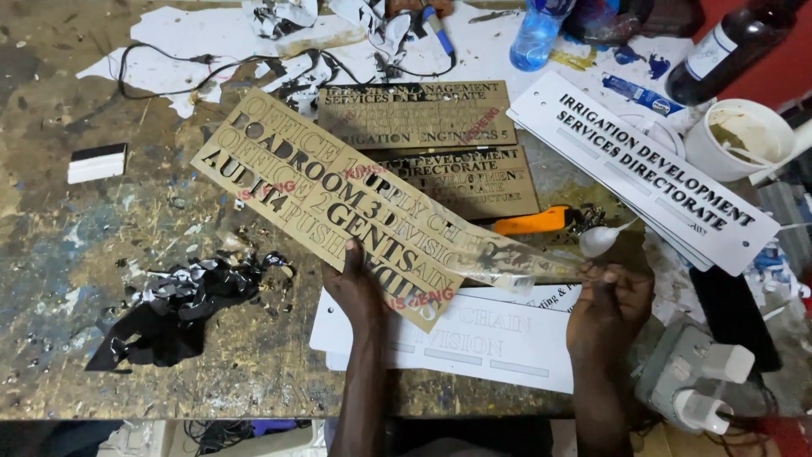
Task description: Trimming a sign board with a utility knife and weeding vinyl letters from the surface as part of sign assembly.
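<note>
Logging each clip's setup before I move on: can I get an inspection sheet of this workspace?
Surface: worn, paint-stained table.
Job's things: tan lettered sheet pinned by the left hand; clear film pulled off it by the right hand; white sign underneath.
Clutter: black scraps, white block, orange knife, stack of white signs, cup, two bottles.
Hands: both bare, both gripping.
Cables: black wire at the back; white plugs at the right.
Surroundings: red wall at the right.
</note>
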